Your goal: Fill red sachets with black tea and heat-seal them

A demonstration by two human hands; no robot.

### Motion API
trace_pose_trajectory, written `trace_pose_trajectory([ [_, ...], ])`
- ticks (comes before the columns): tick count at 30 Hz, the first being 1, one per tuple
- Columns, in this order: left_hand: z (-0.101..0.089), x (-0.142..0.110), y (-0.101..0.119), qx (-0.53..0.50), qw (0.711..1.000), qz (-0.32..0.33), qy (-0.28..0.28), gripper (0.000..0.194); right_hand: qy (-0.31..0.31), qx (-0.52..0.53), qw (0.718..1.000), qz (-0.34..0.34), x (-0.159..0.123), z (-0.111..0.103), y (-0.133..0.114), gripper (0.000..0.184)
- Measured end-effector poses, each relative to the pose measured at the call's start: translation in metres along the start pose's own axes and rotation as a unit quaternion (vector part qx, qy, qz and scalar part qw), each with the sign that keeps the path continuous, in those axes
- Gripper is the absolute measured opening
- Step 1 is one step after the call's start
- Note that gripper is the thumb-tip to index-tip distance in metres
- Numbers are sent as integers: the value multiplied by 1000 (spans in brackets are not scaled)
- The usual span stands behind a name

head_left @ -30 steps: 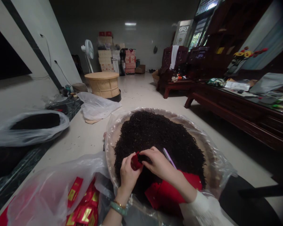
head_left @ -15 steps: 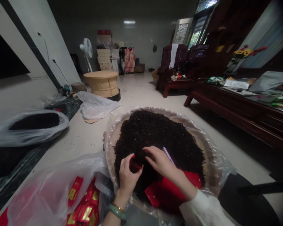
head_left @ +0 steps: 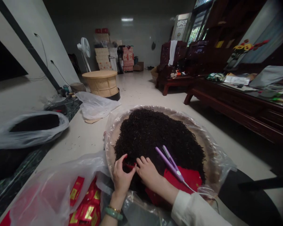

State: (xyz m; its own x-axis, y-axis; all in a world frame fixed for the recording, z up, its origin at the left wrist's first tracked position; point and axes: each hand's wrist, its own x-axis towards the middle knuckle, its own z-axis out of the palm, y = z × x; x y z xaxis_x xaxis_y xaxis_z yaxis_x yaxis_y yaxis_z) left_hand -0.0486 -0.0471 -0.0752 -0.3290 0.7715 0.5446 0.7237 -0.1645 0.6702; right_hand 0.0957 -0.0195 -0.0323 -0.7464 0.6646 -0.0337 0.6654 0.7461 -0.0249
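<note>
My left hand [head_left: 122,177] is curled round a small red packet [head_left: 131,165], its mouth spread between thumb and fingers. Close beside that mouth, my right hand [head_left: 148,172] has its fingers bent and drawn together; whatever they hold is hidden. Both hands are over a heap of dark, dry, twisted leaves, looking like loose tea [head_left: 155,130], in a wide round basket lined with clear plastic [head_left: 211,150]. A purple hair straightener [head_left: 173,169] with a white cord rests, jaws apart, across flat red packets [head_left: 187,179] on the heap, right of my right hand.
Left of the basket, a clear plastic bag [head_left: 58,175] contains several filled red and gold packets [head_left: 86,210]. Another bag of dark leaves [head_left: 35,122] is farther left. A black round stool [head_left: 247,201] stands at right, near a long dark wooden table [head_left: 233,110].
My right hand has moved left and down to the packet's mouth, uncovering the hair straightener. My left hand, still around the packet, has shifted slightly left.
</note>
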Motion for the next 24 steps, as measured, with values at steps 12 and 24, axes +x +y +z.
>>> trace_pose_trajectory([
  [12,-6,5,2,31,999,29,12,42,21,179,977,114,-6,-32,20,26],
  [24,7,8,16,53,996,66,-10,44,186,457,866,76,-1,-79,17,46],
])
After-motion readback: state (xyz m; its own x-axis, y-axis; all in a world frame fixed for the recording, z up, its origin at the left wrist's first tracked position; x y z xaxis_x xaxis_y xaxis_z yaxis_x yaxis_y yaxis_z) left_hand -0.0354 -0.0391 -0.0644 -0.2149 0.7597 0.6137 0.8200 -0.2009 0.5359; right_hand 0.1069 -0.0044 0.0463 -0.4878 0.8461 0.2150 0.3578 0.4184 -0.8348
